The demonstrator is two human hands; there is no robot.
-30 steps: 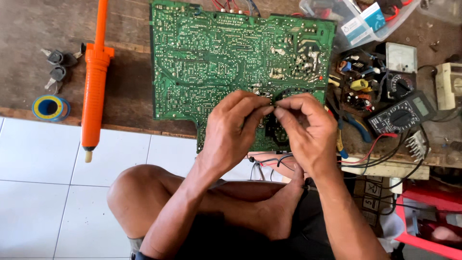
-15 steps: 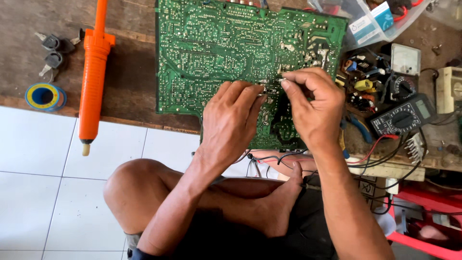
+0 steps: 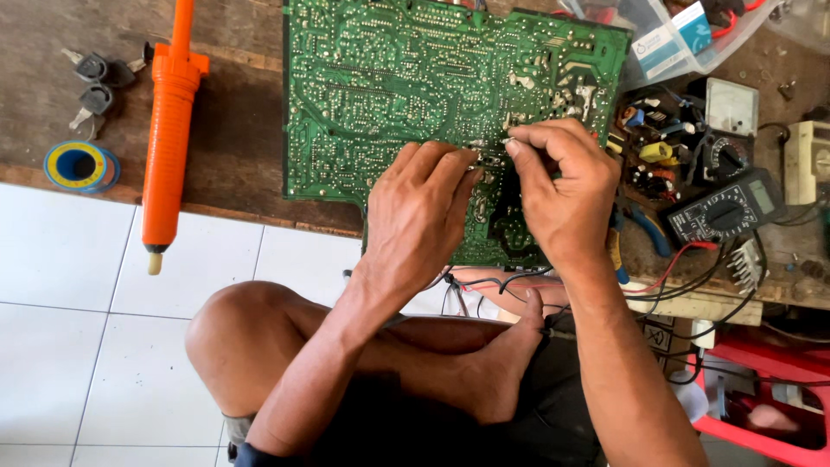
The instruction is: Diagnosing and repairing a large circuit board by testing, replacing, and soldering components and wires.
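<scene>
1. We sat cross-legged on a white tiled floor (image 3: pixel 69 259), facing a low, worn wooden board (image 3: pixel 233 130) that served as our bench.
2. Our left hand (image 3: pixel 419 212) lay on the near part of the green circuit board (image 3: pixel 389 95), its fingers curled down and their tips pressed to the solder side; whether it pinched anything we could not tell.
3. Our right hand (image 3: pixel 562 195) was just beside it, thumb and forefinger pinched together at the board's surface, on something too small to make out.
4. The two hands' fingertips nearly met over the middle of the board's near edge.
5. The circuit board lay solder side up, spanning the wooden board from its far edge, with its near end jutting past the wooden edge above our legs.
6. Thin black and red wires (image 3: pixel 484 281) hung out from under the board's near edge, just beyond our foot (image 3: pixel 506 359).
7. To the right of our right hand lay a black digital multimeter (image 3: pixel 722 207), and farther off an analogue meter (image 3: pixel 731 108) with a pale dial.
8. Between those meters and the circuit board sat a cluster of small coloured parts (image 3: pixel 653 156).
9. Well to the left lay an orange desoldering pump (image 3: pixel 169 130), its tip overhanging the tiles.
10. Farther left were a blue-and-yellow roll (image 3: pixel 78 166) and some keys (image 3: pixel 95 82).
</scene>
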